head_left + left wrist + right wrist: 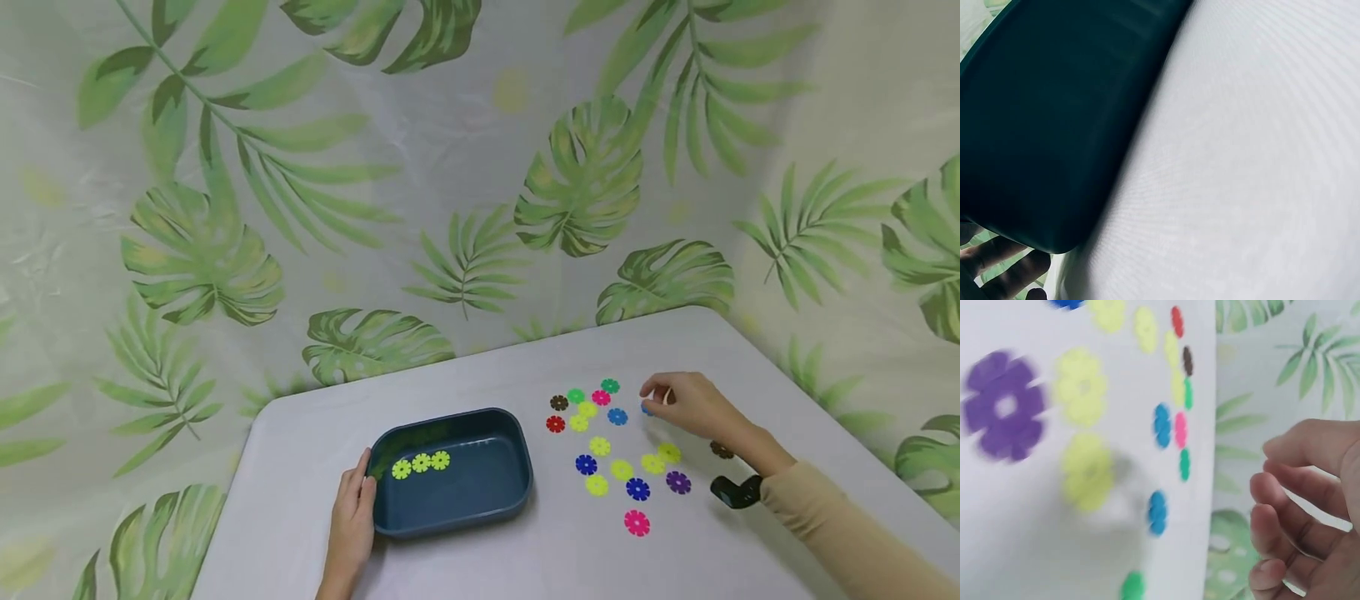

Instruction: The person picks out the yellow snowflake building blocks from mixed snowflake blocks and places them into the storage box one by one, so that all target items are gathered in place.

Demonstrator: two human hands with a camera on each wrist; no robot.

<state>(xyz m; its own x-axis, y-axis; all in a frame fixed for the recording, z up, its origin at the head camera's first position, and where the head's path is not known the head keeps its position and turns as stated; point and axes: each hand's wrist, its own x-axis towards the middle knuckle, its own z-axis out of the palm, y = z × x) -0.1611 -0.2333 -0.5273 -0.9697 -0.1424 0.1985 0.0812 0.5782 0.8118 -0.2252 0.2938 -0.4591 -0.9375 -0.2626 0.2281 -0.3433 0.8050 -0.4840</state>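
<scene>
My left hand [352,517] rests against the left end of a dark blue rectangular basin [450,510], its thumb and fingertips at the rim. In the left wrist view some fingers [1019,275] show beside the outer wall of that basin [1054,125]. Three yellow notched discs [421,462] lie in a row inside it. Above the table's right part, my right hand [693,404] hovers with loosely bent fingers. In the right wrist view this hand [1310,506] holds nothing visible. Close to its fingertips is a light blue notched disc [1157,512], partly covered in the head view.
Several colourful notched discs lie scattered right of the basin, among them a pink one [637,523] and a purple one [678,482]. A black object [731,492] is by the right wrist. Leaf-patterned cloth [465,167] hangs behind the white table [300,467].
</scene>
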